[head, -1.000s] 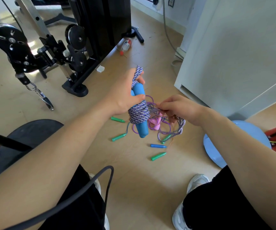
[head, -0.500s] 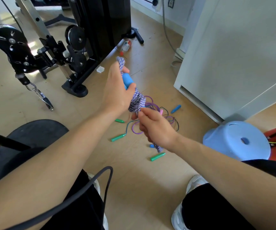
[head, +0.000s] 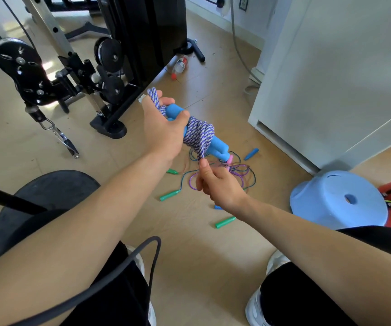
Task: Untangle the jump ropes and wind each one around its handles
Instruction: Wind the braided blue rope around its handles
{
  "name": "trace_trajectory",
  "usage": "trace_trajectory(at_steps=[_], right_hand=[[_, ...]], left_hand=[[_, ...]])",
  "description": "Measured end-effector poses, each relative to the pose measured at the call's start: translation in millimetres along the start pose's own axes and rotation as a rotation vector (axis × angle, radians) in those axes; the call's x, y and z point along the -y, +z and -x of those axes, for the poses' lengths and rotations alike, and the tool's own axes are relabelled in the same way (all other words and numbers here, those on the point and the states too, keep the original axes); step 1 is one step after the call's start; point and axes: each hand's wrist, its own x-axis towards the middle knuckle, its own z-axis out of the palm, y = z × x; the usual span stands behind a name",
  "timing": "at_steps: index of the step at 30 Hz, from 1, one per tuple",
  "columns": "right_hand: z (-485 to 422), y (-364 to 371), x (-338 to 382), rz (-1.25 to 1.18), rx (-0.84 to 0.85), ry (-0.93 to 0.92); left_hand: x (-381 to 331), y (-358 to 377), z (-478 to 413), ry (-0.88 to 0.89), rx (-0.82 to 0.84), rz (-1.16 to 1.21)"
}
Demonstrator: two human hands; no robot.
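The left hand has its fingers and thumb curled round the upper end of the paired blue handles. A loop of the braided purple-and-white rope pokes out past the knuckles at eleven o'clock. The handles slant down toward four o'clock, with the rope coiled thickly about their middle.

Directly at six o'clock of that coil, the right hand pinches the rope's loose tail between thumb and curled fingers.

If this pinch slackens, the outer turns will likely spring loose. Because the handles point downhill, the whole coil could also slide off their free end.

On the floor, at three o'clock of the right hand, lies the tangle of thin ropes. Green handles are scattered about it. I cannot tell whether any strand touches the tail; a snagged loop would be drawn into the winding.
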Motion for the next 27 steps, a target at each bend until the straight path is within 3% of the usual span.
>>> trace_trajectory(at_steps=[5, 10, 15, 21, 27], right_hand=[[-12.7, -26.6, -4.7, 0.039, 0.068, 0.033], [-19.5, -59.2, -6.0, 0.142, 0.126, 0.010], [-21.7, -82.4, 1.5, 0.184, 0.143, -0.050], [-19.2, -78.3, 14.1, 0.113, 0.131, -0.010], [-0.1, -37.8, 18.2, 0.005, -0.176, -0.001]], left_hand=[[-3.9, -6.2, -5.2, -0.104, 0.063, 0.101], [-6.4, -13.2, -7.3, -0.193, 0.241, 0.127], [-6.8, -15.7, -7.2, -0.034, 0.330, -0.088], [-8.3, -11.7, -3.6, 0.259, 0.152, -0.314], [-8.2, -8.9, -0.6, 0.307, -0.065, -0.304]])
